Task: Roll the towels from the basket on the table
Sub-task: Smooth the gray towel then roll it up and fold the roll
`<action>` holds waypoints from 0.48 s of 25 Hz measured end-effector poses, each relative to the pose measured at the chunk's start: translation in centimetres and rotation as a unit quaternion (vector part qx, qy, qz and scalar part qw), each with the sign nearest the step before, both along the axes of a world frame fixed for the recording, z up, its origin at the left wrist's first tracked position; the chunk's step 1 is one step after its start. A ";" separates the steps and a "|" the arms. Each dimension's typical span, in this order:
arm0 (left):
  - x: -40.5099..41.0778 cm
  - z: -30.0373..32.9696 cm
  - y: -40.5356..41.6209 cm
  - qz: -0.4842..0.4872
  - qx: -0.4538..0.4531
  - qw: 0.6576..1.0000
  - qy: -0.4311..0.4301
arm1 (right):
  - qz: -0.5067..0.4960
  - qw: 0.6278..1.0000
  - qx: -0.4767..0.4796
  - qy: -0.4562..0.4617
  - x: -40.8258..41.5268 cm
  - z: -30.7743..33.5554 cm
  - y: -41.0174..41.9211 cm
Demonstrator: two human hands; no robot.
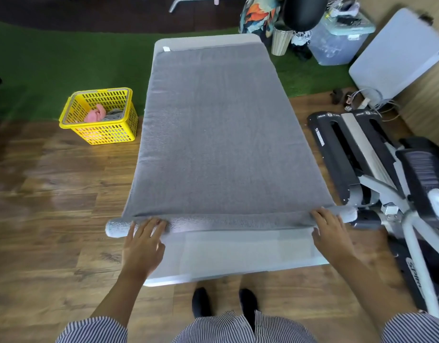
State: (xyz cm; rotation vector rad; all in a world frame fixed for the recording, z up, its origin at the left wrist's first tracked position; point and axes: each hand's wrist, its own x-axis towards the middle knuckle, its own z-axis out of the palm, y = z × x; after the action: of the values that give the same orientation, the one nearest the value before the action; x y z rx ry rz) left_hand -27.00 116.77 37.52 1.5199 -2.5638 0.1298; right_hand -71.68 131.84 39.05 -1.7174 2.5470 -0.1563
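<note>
Striped sleeves (94,329) and two dark feet (201,302) showed at the bottom, where a person stood at the near end of a long white table (238,253). A big grey towel (218,134) lay flat along the table and covered it almost to the far edge. Its near end was rolled up into a thin roll (233,222) that ran across the table and stuck out past both side edges. Left hand (144,243) lay on the roll near the left edge, with its fingers spread out and nearly straight, pressing down on top. Right hand (331,231) lay on the roll near the right edge, and its fingers were also straight and apart, resting flat on the cloth. Neither hand was curled around the roll. A yellow basket (100,134) sat on the wooden floor (52,194) to the left of the table, well apart from the hands. It held a pink towel (96,113) and a grey cloth (113,115) side by side. A black and white machine (362,157) stood on the floor beside the right edge of the table.
</note>
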 end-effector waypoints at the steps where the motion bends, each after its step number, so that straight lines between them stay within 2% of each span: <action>1: -0.2 0.1 0.0 0.010 -0.002 1.000 -0.010 | -0.004 1.000 0.005 0.003 -0.6 -0.1 0.3; 7: -1.3 1.7 0.2 0.059 -0.016 0.997 -0.050 | -0.019 0.999 -0.012 -0.035 -1.1 0.3 -0.5; 10: -0.2 1.4 0.4 0.041 -0.020 0.997 -0.062 | 0.021 0.999 -0.038 -0.016 -1.0 0.0 -0.1; 12: -0.1 1.4 0.4 0.041 -0.039 0.997 -0.047 | 0.012 0.999 -0.038 0.002 -1.1 -0.2 -0.2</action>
State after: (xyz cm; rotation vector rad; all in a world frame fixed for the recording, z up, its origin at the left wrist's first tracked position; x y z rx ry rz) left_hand -27.07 117.14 38.97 1.6269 -2.5348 0.3130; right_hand -72.83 131.61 38.86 -1.7766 2.5534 -0.2518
